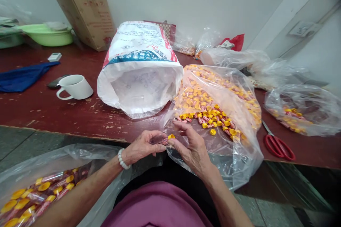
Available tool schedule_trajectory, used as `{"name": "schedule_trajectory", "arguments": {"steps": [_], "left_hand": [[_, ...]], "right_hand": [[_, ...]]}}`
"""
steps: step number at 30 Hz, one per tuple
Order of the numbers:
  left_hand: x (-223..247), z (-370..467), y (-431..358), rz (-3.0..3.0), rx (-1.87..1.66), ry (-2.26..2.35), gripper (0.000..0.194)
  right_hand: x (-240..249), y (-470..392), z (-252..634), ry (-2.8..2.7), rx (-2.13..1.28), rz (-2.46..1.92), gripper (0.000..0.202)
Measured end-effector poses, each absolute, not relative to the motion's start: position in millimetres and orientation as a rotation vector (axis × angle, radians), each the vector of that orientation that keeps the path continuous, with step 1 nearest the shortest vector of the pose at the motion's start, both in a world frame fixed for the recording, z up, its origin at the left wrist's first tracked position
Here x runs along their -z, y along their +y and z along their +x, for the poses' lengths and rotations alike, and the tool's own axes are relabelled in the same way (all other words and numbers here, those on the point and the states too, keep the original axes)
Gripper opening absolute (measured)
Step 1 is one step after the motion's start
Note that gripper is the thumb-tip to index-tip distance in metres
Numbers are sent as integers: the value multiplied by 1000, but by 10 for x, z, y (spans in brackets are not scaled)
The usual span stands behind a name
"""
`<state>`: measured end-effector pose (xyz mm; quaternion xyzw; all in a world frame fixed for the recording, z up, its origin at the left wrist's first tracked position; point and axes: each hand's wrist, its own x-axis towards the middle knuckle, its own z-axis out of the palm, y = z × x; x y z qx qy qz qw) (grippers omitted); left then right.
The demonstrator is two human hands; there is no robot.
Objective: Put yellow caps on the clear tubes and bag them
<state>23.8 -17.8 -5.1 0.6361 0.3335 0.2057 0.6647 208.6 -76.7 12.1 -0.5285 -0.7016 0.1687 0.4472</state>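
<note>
Clear plastic tube [156, 138] sits pinched in your nearly closed left hand [144, 146], beside the small yellow round cap [171, 136] at your half-open right hand's [194, 150] thumb; you can't tell whether that hand grips it. Fingertip fitting seems underway, calling for steady alignment, just before the dark-red table [119, 126].

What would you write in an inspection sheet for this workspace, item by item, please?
Surface: red tabletop, paint worn and chipped.
Things: open white sack beside clear bag with yellow-capped pieces; similar pieces fill the lower-left bag.
Clutter: white mug, blue cloth, red-handled scissors.
Hands: left hand holds a small clear tube; right hand pinches a yellow cap.
Cables: possibly one near the wall socket; blurred.
Surroundings: pale wall, tiled floor.
</note>
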Motion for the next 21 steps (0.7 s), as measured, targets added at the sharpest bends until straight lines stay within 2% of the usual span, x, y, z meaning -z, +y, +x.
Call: {"name": "schedule_trajectory", "arguments": {"steps": [3,7,9,14,21], "left_hand": [[92,271,-228,1354,-503,720,27],[168,313,-303,1287,-510,725,30],[206,330,-341,1212,-510,705,30],[259,367,-376,1075,-537,681,33],[251,471,-356,1057,-586,700,35]], "right_hand": [[-74,-858,2027,-1739,-372,-1331,23],[10,-932,2006,-1887,-472,-1281,27],[60,-867,2103,-1846,-486,-1317,20],[221,-414,2455,-1661,-106,-1883,23],[253,77,2354,-1722,78,-2197,26]]}}
